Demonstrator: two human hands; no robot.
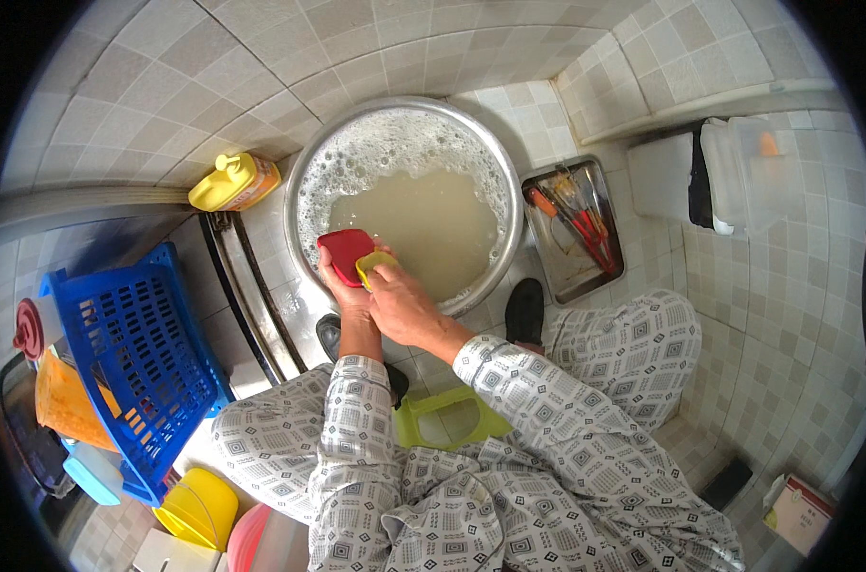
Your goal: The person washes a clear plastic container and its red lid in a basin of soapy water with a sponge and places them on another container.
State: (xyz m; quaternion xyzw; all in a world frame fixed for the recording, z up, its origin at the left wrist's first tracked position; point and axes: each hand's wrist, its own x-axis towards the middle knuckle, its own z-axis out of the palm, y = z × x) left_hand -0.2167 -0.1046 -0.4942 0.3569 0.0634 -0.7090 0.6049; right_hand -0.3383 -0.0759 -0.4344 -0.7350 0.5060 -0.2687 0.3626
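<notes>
Over the near left rim of a large metal basin [297,214], my left hand [354,298] grips a flat red piece [345,250] with rounded corners, perhaps a lid or shallow dish. My right hand [406,310] is closed round a yellow sponge [373,266], which presses against the red piece's right side. Cloudy water [419,214] fills the basin, with white suds [404,138] around its far and left parts. Some of my left fingers are hidden behind the red piece.
Right of the basin lies a metal tray [581,291] of red- and orange-handled utensils. A yellow pump bottle [237,181] stands to the left. Further left is a blue slotted basket [152,357], with a yellow container [204,505] nearer me. A green stool [416,419] shows between my legs.
</notes>
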